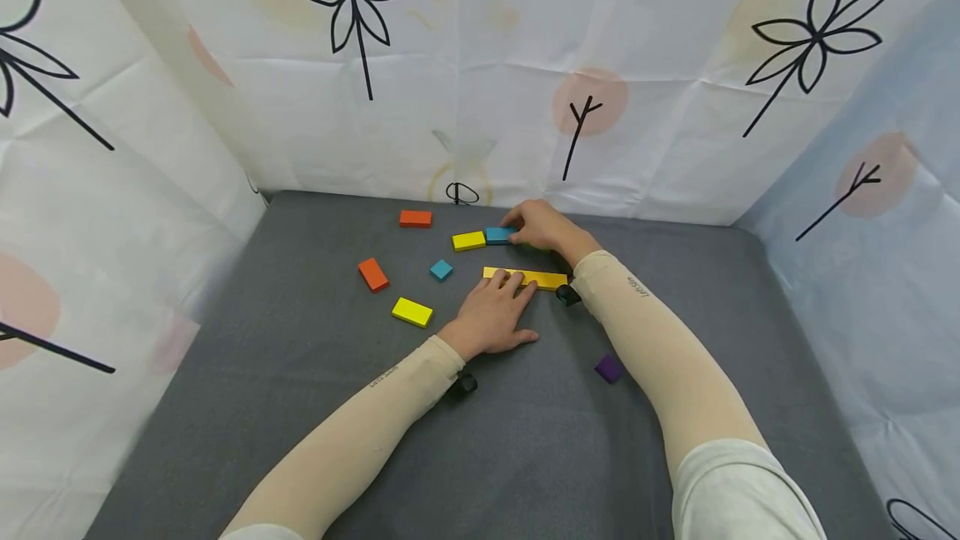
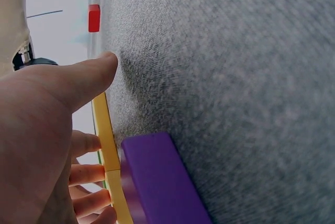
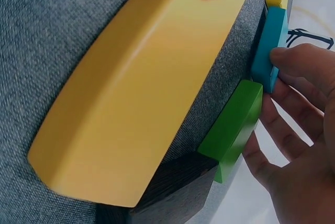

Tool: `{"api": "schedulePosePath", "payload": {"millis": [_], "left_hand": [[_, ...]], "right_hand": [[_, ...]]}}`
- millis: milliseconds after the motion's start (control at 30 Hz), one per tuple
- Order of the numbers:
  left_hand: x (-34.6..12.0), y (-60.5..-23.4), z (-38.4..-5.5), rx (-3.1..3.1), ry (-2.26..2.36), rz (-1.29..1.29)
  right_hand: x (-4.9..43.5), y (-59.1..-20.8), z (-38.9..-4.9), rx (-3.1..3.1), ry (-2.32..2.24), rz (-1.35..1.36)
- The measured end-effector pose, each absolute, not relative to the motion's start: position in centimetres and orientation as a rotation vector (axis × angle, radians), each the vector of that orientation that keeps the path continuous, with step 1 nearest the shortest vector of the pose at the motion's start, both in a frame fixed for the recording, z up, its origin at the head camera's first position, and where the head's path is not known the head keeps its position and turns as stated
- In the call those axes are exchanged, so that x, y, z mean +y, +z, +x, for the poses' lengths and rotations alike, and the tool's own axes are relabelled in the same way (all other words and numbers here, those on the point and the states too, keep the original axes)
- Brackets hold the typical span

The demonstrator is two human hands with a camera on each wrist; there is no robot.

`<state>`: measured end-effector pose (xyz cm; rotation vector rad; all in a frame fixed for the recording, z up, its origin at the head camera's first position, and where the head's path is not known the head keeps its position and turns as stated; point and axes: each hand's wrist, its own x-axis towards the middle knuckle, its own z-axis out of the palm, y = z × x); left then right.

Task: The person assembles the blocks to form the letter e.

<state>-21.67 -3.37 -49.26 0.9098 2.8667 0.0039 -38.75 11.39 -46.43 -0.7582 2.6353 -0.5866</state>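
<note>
My right hand [image 1: 547, 229] pinches a blue block [image 3: 271, 46] between thumb and fingers at the back of the table. A yellow block [image 1: 468, 241] adjoins its left end. A green block [image 3: 235, 124] lies by its other end, mostly hidden under the hand in the head view. My left hand [image 1: 495, 313] is spread low over the table, its fingertips touching a row of orange-yellow blocks [image 1: 546, 280]. The left wrist view shows a seam in that row [image 2: 106, 130]. Close beside it lies a purple block [image 2: 162, 177], concealed by the left hand from above.
Two red-orange blocks [image 1: 416, 219], a small blue block [image 1: 442, 270] and another yellow block [image 1: 412, 312] lie to the left. A small purple block [image 1: 608, 369] sits beside the right forearm. White patterned cloth [image 1: 480, 107] borders the grey table [image 1: 315, 273].
</note>
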Motion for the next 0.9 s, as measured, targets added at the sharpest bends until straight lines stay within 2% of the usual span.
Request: {"api": "schedulePosePath", "payload": {"millis": [900], "left_hand": [[-3.47,-49.15,-21.61,2.864,0.018,0.912]], "right_hand": [[11.75,-46.76,-38.92,2.613,-0.596,-0.722]]}}
